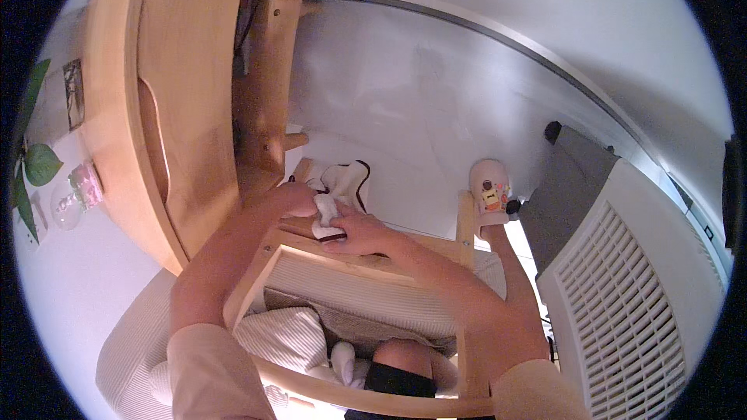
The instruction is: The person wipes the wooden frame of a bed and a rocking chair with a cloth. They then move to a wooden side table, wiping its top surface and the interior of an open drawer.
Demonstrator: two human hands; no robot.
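A white cloth with dark edging is bunched over the wooden rail of a sofa's armrest frame. My right hand grips part of the cloth at the rail, its fingers curled into the folds. Close by on the left, my left hand rests at the rail's corner, touching the cloth's edge. Its fingers are mostly hidden, so whether it grips the cloth or the wood cannot be told.
A wooden cabinet with a drawer front stands close on the left. Beyond the rail lies a pale floor. My slippered foot is beside the frame. On the right is a white slatted appliance. A striped cushion lies on the sofa.
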